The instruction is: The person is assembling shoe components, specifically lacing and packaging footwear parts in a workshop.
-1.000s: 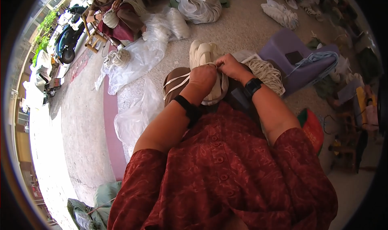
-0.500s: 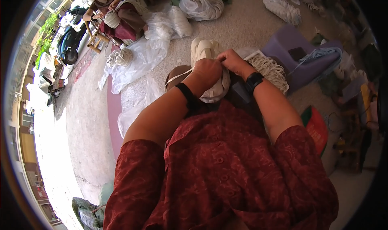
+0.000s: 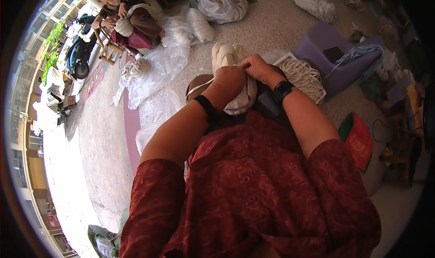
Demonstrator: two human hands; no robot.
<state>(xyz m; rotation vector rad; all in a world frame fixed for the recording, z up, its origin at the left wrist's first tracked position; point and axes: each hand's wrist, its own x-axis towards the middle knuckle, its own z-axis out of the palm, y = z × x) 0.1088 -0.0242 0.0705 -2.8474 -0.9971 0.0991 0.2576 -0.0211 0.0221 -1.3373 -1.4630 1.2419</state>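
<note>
On my lap, in front of my chest, sits a cream bundle of flat woven straps point(image 3: 225, 54), rounded like a shoe; my hands cover its middle. My left hand point(image 3: 229, 81) is closed over it, its fingertips mostly hidden. A thin cream strap point(image 3: 199, 89) runs out from that hand to the left, across a brown rounded surface point(image 3: 196, 82). Against the left hand's knuckles, my right hand point(image 3: 258, 70) pinches with thumb and fingers; what lies between them is too small to make out.
A heap of cream cord point(image 3: 301, 79) lies right of my hands, beside a purple plastic stool point(image 3: 317, 45) with light-blue cord on it. Clear plastic sheeting point(image 3: 158, 72) covers floor ahead left. A seated person point(image 3: 129, 24) works on a white bundle. A red-green item point(image 3: 358, 142) lies right.
My view has shifted slightly. Both hands stay together on the bundle, the right still pinching beside the left. The seated person's upper body shows more.
</note>
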